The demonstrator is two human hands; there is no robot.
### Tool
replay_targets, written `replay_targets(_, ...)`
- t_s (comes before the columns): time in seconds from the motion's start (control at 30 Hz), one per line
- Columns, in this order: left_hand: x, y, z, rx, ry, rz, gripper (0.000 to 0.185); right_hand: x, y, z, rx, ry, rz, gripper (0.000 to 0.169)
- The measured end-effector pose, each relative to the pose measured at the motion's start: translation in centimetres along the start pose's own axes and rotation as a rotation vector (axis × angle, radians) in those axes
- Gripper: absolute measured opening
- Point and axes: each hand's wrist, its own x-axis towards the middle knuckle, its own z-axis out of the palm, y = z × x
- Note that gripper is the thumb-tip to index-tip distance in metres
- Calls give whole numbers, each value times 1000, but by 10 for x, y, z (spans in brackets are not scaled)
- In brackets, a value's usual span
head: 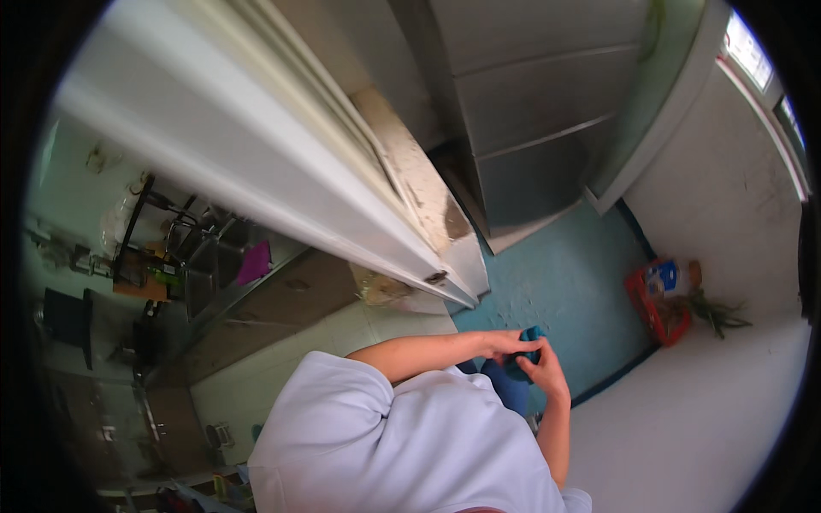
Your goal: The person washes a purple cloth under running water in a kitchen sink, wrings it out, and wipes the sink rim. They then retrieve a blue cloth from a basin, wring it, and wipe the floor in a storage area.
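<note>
A teal cloth (532,334) is bunched up between my two hands, just in front of my body. My left hand (505,344) reaches across from the left and grips it. From the right, my right hand (546,370) has thumb and fingers around the same cloth. Part of the cloth hangs below the fingers in a darker fold and is partly hidden by them.
A white door frame (308,167) rises close at my left. Ahead stands a grey refrigerator (539,122) on the blue floor (577,282). A red basket (673,330) with green stalks sits by the right wall. Kitchen sinks (215,263) and a purple cloth (255,262) lie left.
</note>
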Motion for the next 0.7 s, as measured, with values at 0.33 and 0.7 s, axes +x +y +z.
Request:
replay_targets(0.33,-75,-60,-45,-301,-5,190,43,-12,-46,83,-133,-108,-39,42)
replay_targets(0.7,-235,-141,-149,-102,110,477,35,27,-114,224,83,-531,94,36)
